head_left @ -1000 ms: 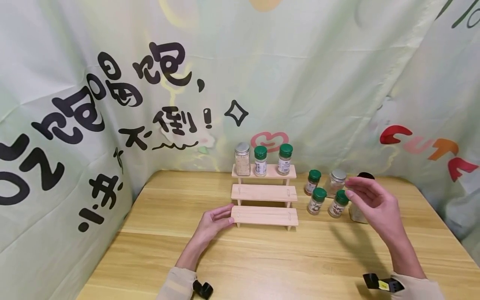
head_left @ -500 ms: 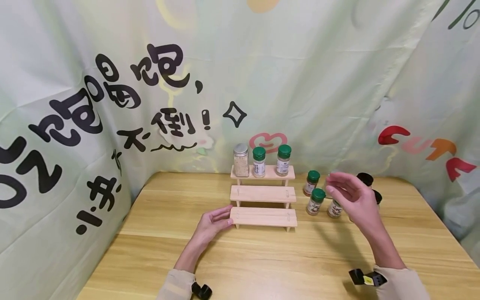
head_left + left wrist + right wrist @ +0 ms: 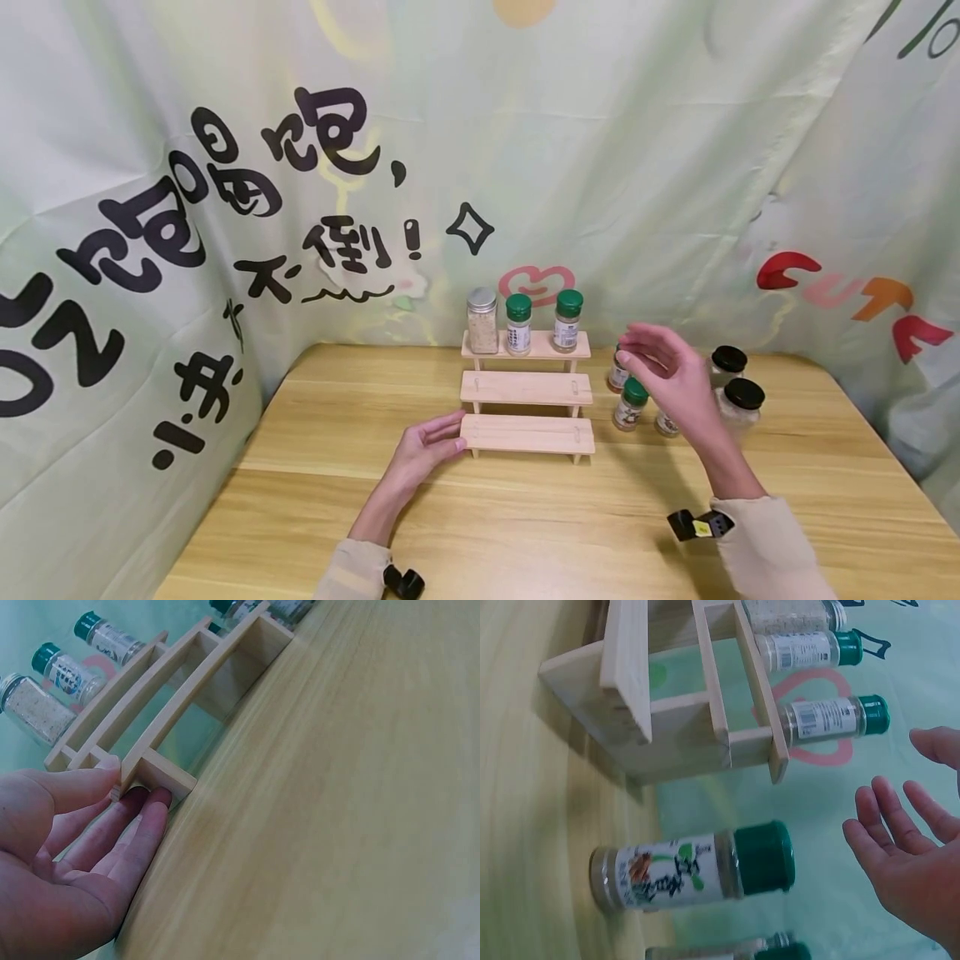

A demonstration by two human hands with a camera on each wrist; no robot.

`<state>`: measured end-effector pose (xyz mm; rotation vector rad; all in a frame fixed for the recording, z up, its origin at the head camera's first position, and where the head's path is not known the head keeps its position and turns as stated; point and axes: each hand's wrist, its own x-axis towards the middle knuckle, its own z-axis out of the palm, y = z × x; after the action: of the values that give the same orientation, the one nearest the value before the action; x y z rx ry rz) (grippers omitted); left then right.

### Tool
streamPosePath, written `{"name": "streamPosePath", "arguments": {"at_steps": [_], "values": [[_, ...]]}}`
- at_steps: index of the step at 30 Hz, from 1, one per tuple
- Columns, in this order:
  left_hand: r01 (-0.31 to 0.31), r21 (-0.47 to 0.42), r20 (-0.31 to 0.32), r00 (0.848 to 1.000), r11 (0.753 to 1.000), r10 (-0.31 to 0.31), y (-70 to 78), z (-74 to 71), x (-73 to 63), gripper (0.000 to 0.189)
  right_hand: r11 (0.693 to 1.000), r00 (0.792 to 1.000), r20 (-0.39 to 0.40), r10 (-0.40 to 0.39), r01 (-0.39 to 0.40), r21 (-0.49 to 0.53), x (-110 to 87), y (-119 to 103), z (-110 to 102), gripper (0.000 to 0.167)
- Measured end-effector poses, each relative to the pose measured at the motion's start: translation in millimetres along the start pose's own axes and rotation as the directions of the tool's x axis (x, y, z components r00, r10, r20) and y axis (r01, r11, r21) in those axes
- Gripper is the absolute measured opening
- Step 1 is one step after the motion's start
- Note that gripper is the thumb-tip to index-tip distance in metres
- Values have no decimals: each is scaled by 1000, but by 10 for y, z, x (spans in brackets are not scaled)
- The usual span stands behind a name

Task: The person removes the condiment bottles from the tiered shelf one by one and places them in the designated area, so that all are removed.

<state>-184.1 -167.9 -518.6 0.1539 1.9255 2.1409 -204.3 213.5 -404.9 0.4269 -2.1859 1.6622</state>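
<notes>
A three-step wooden spice rack (image 3: 527, 433) stands on the table. My left hand (image 3: 423, 450) pinches the left end of its lowest shelf, thumb above and fingers beneath, as the left wrist view (image 3: 82, 847) shows. On the top shelf are a silver-capped jar (image 3: 483, 323) and two green-capped spice jars (image 3: 518, 327). My right hand (image 3: 667, 375) hovers above the loose jars right of the rack, fingers slightly bent and nothing in them. Below it are a green-capped spice jar (image 3: 630, 407) and others partly covered by the hand. The right wrist view shows one upright green-capped jar (image 3: 682, 870) nearby.
Two black-capped jars (image 3: 741, 402) stand at the right behind my right wrist. The wooden table (image 3: 480, 533) reaches to a printed cloth curtain (image 3: 637, 167) at the back and left. Each forearm wears a small black camera (image 3: 701, 525).
My right hand has moved left over the loose jars, from near the black-capped ones towards the rack, uncovering the black caps. My left hand stays on the rack.
</notes>
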Motion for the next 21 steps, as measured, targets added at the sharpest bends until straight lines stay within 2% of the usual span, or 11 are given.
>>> {"name": "streamPosePath", "arguments": {"at_steps": [21], "values": [[-14, 9, 7, 1000, 1000, 14, 15, 7, -3, 57, 996, 997, 41, 60, -62, 56, 445, -138, 341, 52]]}}
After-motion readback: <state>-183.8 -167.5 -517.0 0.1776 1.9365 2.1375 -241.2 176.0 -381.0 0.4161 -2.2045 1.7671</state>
